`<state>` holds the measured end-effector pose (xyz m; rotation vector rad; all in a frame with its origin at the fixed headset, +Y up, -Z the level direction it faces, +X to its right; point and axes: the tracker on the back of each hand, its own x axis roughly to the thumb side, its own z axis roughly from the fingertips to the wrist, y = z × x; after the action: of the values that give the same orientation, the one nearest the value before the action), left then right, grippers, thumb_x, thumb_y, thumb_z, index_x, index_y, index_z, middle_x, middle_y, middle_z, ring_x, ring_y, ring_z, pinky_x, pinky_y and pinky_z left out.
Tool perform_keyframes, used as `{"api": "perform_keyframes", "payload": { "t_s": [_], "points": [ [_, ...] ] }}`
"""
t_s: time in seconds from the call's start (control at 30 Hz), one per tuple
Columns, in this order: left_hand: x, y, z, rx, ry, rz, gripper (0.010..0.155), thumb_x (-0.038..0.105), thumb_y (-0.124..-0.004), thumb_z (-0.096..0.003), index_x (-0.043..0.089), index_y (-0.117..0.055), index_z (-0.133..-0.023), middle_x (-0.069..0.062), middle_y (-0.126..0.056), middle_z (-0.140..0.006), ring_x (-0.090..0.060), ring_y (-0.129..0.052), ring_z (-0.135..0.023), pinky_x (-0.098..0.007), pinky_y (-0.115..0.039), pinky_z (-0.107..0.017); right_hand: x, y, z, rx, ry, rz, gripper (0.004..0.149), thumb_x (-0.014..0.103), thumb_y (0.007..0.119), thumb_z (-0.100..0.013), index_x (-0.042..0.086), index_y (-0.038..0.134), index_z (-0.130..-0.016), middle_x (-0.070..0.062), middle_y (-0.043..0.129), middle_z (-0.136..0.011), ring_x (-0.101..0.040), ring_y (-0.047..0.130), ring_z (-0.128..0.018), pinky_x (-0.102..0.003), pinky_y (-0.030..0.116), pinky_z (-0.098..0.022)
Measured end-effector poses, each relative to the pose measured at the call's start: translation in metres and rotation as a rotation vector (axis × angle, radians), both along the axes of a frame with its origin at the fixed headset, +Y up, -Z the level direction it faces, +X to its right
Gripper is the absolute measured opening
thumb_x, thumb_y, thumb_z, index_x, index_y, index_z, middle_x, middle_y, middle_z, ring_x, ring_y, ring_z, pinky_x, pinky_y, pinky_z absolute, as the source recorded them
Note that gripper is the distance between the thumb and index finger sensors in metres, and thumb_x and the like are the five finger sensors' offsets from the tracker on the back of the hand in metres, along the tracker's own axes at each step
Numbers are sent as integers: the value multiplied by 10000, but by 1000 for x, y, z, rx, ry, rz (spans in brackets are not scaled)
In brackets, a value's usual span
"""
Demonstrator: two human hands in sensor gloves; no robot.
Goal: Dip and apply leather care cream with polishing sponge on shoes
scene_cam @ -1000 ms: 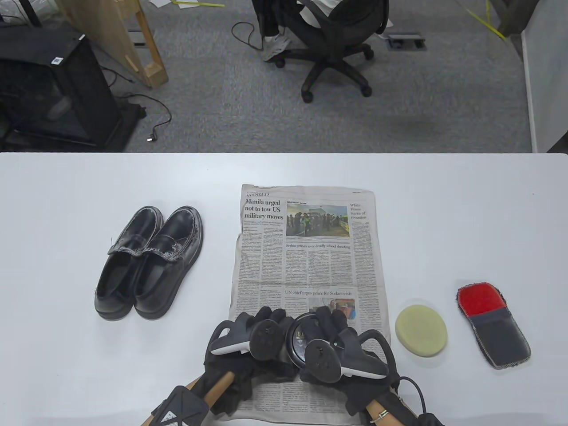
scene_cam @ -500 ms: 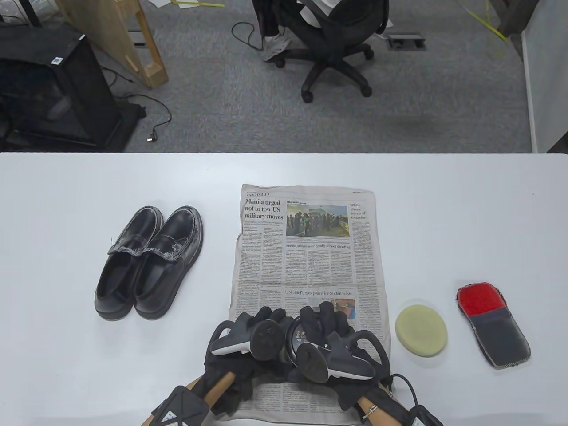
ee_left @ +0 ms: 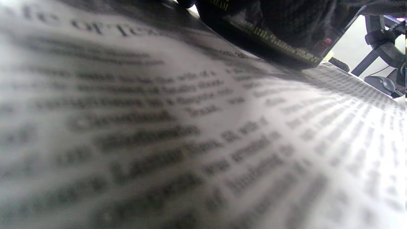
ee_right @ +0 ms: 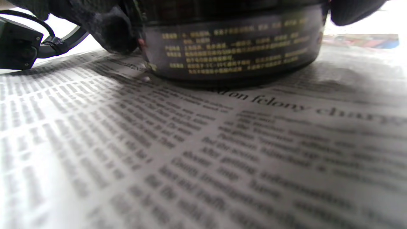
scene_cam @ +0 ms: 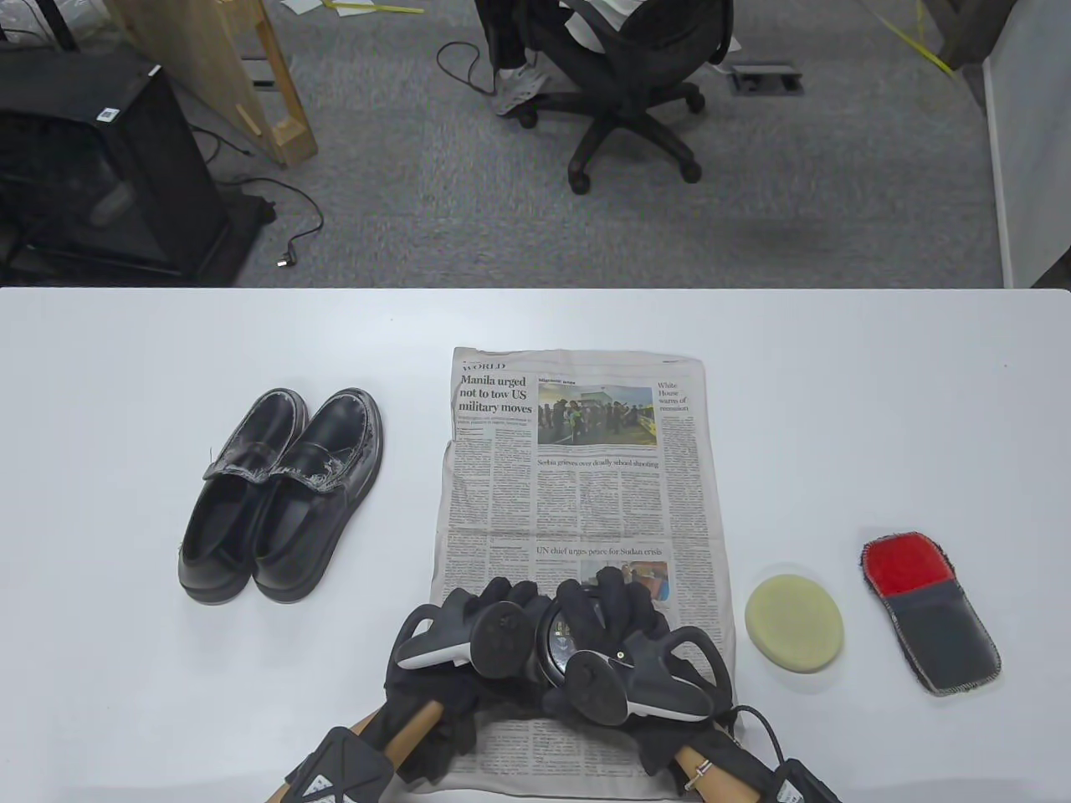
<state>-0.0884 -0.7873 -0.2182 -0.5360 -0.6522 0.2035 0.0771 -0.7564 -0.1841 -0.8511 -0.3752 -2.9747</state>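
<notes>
Rotating a touch more over the black cream tin (scene_cam: 554, 642), the right hand (scene_cam: 623, 640) has turned its tracker inward since a second ago, while the left hand (scene_cam: 468, 640) curls round the tin's left side and braces it on the newspaper (scene_cam: 577, 493). Both hands grip the tin, so I read this as unscrewing the lid before any dipping; the right wrist view shows the tin (ee_right: 232, 41) sitting flat on the print. Next comes lifting the lid off, then reaching right of the tin for the polishing sponge (scene_cam: 793, 623) on the bench (scene_cam: 837, 401); the shoes (scene_cam: 280, 493) wait well left of the tin.
</notes>
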Motion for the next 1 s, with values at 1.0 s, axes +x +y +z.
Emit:
{"api": "perform_keyframes", "payload": {
  "t_s": [1.0],
  "points": [
    [0,-1,-1,0,-4,-18,1053,574,-741,-483,35,-190,-1200,-281,-122,-1223,-544,-138,-1022,-688,-246,-668,4,29,-14,4,52,-59,1217,734,679,-403,34,91,-1207,-447,209,-1156,-704,386,-967,-761,490,-707]
  ]
}}
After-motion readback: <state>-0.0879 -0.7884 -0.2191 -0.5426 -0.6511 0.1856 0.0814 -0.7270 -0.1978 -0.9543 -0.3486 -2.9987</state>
